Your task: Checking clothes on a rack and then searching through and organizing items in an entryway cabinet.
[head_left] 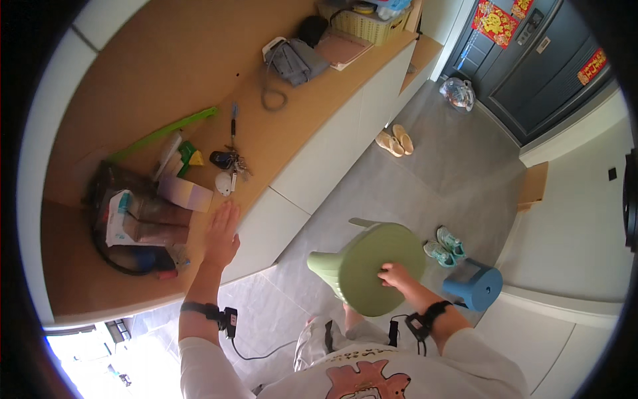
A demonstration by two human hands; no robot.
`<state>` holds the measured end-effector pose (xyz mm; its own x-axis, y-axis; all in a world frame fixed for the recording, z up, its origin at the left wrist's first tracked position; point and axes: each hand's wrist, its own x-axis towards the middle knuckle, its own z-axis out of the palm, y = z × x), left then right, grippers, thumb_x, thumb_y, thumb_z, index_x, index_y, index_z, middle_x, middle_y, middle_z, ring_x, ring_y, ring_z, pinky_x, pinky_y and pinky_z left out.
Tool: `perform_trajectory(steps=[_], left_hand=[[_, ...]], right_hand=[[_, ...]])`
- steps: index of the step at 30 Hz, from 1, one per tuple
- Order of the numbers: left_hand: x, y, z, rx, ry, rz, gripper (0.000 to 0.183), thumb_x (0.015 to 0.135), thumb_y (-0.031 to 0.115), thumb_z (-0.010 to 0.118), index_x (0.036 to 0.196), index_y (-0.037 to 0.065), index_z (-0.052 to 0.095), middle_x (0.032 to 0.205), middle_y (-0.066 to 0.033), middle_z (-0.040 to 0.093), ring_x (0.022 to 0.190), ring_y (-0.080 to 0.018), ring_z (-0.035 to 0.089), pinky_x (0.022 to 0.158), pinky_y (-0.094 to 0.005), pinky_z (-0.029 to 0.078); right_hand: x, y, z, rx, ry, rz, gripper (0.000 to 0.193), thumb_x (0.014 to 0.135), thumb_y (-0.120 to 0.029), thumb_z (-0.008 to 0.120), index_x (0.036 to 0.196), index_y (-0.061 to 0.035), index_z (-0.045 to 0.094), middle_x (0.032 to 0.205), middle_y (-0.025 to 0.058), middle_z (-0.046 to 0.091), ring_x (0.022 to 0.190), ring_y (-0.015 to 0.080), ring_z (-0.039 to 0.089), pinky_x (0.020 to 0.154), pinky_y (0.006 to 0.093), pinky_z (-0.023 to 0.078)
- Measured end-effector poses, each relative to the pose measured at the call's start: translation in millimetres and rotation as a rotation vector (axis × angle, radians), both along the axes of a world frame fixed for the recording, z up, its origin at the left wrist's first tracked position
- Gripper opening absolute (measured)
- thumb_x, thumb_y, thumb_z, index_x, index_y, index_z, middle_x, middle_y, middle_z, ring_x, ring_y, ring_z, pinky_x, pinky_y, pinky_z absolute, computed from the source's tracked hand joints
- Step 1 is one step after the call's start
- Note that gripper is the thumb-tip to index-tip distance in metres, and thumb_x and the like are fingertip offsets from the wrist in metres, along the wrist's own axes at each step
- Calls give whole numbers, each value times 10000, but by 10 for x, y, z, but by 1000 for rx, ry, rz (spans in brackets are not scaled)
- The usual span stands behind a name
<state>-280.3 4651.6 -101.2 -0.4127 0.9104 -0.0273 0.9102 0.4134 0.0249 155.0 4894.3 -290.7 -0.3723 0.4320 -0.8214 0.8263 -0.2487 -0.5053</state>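
My left hand (223, 234) lies flat with its fingers stretched on the front edge of the wooden cabinet top (292, 116). Just beyond its fingertips are a pale purple box (185, 193) and a white round object (224, 183). A bunch of keys (232, 161) lies a little farther on. My right hand (397, 274) is closed at the middle of the round seat of a light green stool (372, 253), fingertips curled in at its centre. The stool tilts, its legs pointing away to the left. The floor contact of the legs is hard to judge.
A blue stool (484, 290) and a pair of teal sneakers (445, 247) stand right of the green stool. Beige shoes (395, 141) sit beside the white cabinet front (332, 146). A plastic bag (458, 94) rests by the dark door (531, 73). A grey bag (296, 61) lies on the cabinet.
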Motion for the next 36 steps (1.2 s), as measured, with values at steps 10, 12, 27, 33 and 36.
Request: perform_trajectory(steps=[10,12,27,33,36], left_hand=[[30,293,-47,-3,84,-50,681,819,135,667,1443,70,401,1513,-156,359,1408,-317,326,1169,-484,234],[-7,154,10,36,109,-42,665,827,139,664,1439,82,411,1499,-152,384,1392,-311,356,1161,-488,251],[-3,179,90,-43,65,-47,652,849,111,647,1440,36,381,1507,-215,348,1379,-390,346,1156,-521,245],[0,85,50,-68,73,-35,660,858,142,638,1442,26,354,1524,-227,312,1378,-453,308,1146,-553,221],[56,316,-39,-30,43,-42,647,856,154,639,1428,19,368,1523,-233,313,1371,-454,317,1144,-561,217]], right_hand=[[-1240,-559,-1679,115,-80,413,208,718,-97,658,920,-70,700,897,200,703,855,398,681,723,465,548],[-1547,-839,-1696,77,-79,443,243,716,-93,652,953,-73,702,945,201,699,898,402,673,749,459,547],[-1637,-1428,-2040,91,-171,644,352,819,-161,583,1160,-113,653,1140,183,667,1067,365,637,902,432,512],[-1412,-1635,-2248,232,-51,580,243,830,-260,573,1005,-108,649,1027,158,676,995,359,642,822,453,518],[-1133,-1351,-2514,247,-50,750,269,836,-285,580,1001,-100,685,1095,149,670,1009,353,639,840,454,512]])
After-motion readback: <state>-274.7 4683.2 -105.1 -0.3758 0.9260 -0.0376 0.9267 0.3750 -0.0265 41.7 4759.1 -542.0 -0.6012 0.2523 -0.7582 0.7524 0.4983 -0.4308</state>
